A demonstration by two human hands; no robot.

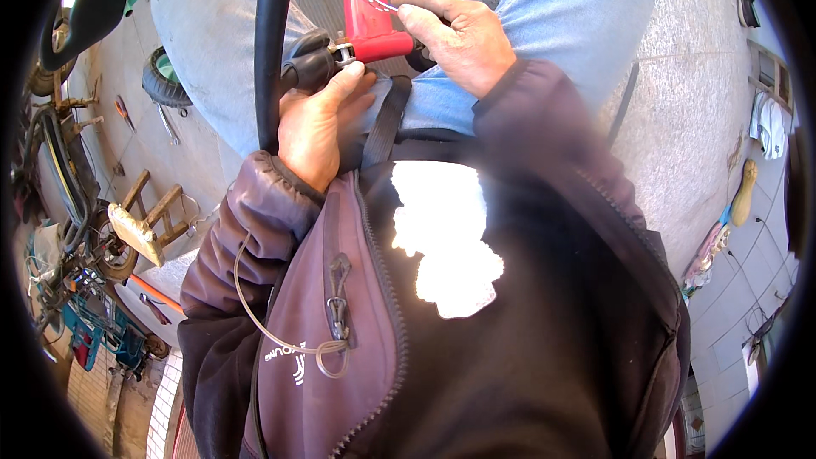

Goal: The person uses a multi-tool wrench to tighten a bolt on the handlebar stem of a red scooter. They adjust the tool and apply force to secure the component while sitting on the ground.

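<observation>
A red metal T-shaped part lies between my knees, its crosspiece toward me. My left hand is closed at the crosspiece's left end, thumb tip on a small silver bolt fitting. Just left of that fitting sits a black knob-like part, beside a long black tube that runs past my left wrist. In a pinch of thumb and forefinger, my right hand holds a thin metal rod-like piece over the red part. The lower fingers of my left hand are partly hidden.
On the floor at left lie a screwdriver, a wrench and a small black tyre. A wooden stool and parked bikes stand farther left. A long-handled brush is at the right wall.
</observation>
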